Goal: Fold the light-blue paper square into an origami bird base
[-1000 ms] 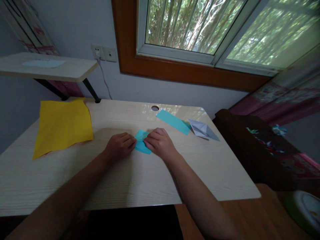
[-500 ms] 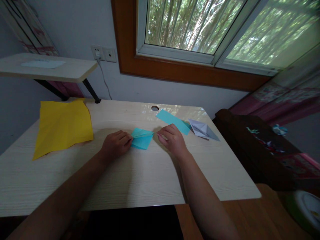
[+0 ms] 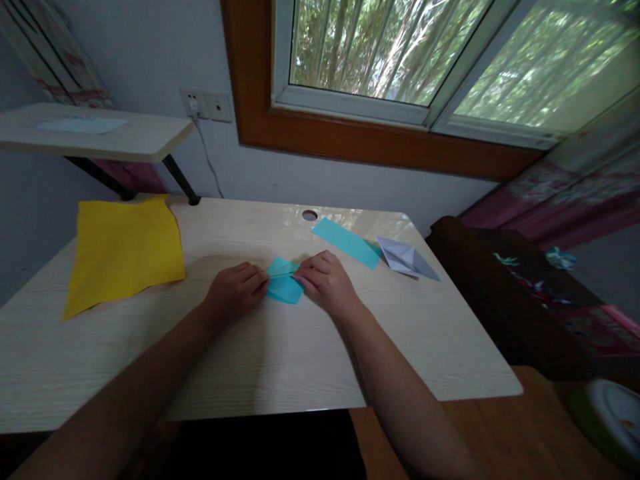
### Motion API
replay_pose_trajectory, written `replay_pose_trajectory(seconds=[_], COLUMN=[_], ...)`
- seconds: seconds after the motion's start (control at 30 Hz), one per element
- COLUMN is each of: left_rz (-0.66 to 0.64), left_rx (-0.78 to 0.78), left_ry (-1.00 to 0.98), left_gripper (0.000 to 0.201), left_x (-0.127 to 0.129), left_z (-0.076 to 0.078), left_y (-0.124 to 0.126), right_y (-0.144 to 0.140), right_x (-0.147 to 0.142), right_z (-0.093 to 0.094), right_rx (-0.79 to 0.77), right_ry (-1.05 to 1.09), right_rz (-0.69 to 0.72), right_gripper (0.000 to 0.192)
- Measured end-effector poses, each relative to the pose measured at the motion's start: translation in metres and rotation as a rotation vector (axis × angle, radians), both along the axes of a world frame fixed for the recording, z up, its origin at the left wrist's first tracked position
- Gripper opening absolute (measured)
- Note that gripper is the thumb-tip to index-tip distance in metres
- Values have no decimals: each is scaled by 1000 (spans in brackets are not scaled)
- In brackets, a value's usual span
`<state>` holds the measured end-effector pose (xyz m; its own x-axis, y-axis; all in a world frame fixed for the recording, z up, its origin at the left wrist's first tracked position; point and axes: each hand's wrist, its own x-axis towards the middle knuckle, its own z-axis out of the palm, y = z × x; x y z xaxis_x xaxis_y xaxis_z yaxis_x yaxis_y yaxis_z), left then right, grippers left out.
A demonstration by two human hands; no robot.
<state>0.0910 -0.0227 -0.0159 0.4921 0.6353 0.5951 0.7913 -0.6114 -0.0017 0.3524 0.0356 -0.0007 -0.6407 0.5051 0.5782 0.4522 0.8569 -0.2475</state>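
A small piece of folded turquoise paper (image 3: pixel 285 288) is held between my two hands just above or on the desk. My left hand (image 3: pixel 239 288) pinches its left corner. On the opposite side, my right hand (image 3: pixel 327 283) grips the right corner, fingers pressed together. A raised fold runs across the paper from one hand to the other. The fingertips cover both ends of it.
The pale desk (image 3: pixel 310 360) carries a yellow sheet (image 3: pixel 127 257) at left. A turquoise strip (image 3: pixel 347 243) and a folded pale-grey paper (image 3: pixel 404 257) lie at back right. A raised shelf (image 3: pixel 145 137) stands back left, and a round hole (image 3: pixel 310 215) pierces the desk.
My right hand has moved left and closed on the right corner of the folded turquoise paper, which it was just beside before. My left hand keeps its pinch.
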Motion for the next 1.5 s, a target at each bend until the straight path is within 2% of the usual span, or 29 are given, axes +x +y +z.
replay_pose_trajectory(seconds=[0.4, 0.7, 0.87, 1.0, 1.23, 1.37, 1.5], left_rz=[19, 35, 120, 142, 11, -1, 17], left_rx=[40, 51, -7, -91, -239, -287, -306], left_ry=[-34, -28, -182, -277, -113, -31, -81], left_gripper=[7, 5, 6, 9, 22, 26, 25], left_x=[-5, -9, -17, -19, -13, -9, -9], left_z=[2, 2, 3, 4, -4, -6, -7], left_y=[1, 1, 3, 6, 12, 13, 16], right_y=[0, 2, 5, 3, -1, -1, -1], right_x=[7, 11, 15, 8, -6, -7, -9], right_z=[5, 5, 0, -2, -7, -12, -14], right_rx=[83, 76, 83, 48, -76, -138, -160], right_ry=[26, 40, 88, 74, -73, -101, -95], right_rz=[-65, -67, -85, -28, 165, 187, 187], right_gripper=[13, 13, 14, 16, 21, 20, 17])
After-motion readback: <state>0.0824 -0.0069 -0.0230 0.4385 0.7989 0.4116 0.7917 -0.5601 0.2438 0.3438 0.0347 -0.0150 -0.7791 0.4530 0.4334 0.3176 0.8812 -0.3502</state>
